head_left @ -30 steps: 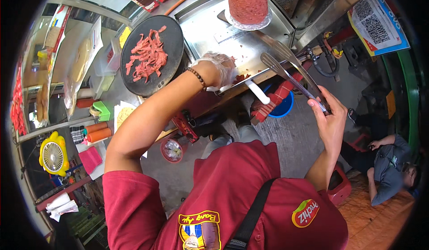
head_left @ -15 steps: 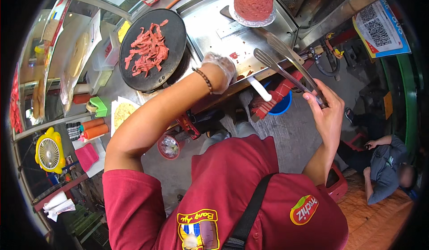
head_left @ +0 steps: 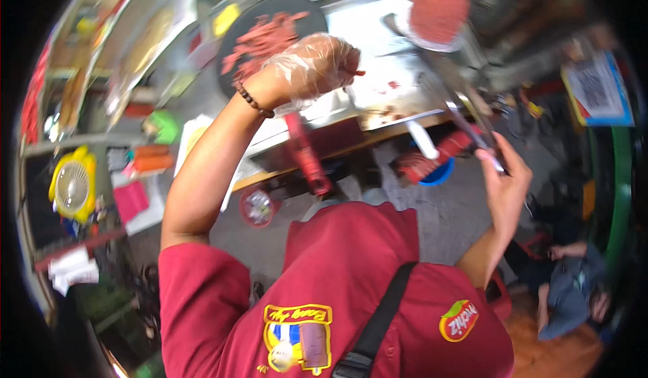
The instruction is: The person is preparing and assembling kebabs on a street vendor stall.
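My left hand (head_left: 312, 69), in a clear plastic glove, is curled closed, with a reddish scrap of meat (head_left: 358, 73) showing at its fingertips. It hovers by the near right part of a round black griddle (head_left: 312, 21), hiding some of it. Strips of red meat (head_left: 260, 44) lie on that griddle. In my bare right hand (head_left: 506, 169) are long metal tongs (head_left: 466, 111), blurred, pointing up and left towards the tray. A steel tray (head_left: 381, 64) with small meat scraps sits between my hands. Behind it stands a tall cone of meat (head_left: 439, 12).
A white handle (head_left: 422, 139) juts over the counter's front edge, near a red patterned cloth (head_left: 442, 156) and blue bucket (head_left: 437, 173). A bin (head_left: 258, 206) stands below. Bottles (head_left: 150, 158) and a yellow fan (head_left: 73, 183) are left. Another person (head_left: 574, 287) sits at right.
My left hand has risen from the tray's near edge and moved left to the griddle, a meat scrap now visible at its fingertips. My right hand still holds the tongs. The whole view has shifted.
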Demonstrator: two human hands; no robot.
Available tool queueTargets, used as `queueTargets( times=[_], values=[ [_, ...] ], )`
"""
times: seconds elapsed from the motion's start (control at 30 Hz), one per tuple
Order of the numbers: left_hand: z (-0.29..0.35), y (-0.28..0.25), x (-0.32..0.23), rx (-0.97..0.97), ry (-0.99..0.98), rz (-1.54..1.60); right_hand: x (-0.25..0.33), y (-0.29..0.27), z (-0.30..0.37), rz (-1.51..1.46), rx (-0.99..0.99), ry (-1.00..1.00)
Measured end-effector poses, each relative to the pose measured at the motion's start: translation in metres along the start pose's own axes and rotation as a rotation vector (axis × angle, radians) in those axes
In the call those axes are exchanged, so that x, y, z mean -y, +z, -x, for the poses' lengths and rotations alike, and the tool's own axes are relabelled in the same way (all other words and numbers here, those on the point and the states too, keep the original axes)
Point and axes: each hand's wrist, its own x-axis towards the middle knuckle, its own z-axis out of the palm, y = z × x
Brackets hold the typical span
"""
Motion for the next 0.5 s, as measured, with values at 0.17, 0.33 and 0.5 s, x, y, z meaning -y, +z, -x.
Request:
queueTargets(
  times=[0.17, 0.33, 0.5],
  values=[
    [0.177, -0.078, 0.043, -0.301, -0.232, -0.079, 0.017, 0.021, 0.000, 0.004, 0.018, -0.103],
    [0.367, -0.009, 0.145, -0.476, -0.688, 0.278, 0.064, 0.069, 0.008, -0.044, 0.150, -0.225],
    [0.430, 0.098, 0.220, -0.449, -0.760, -0.066, 0.188, 0.145, 0.063, -0.024, 0.305, -0.456]
  ],
)
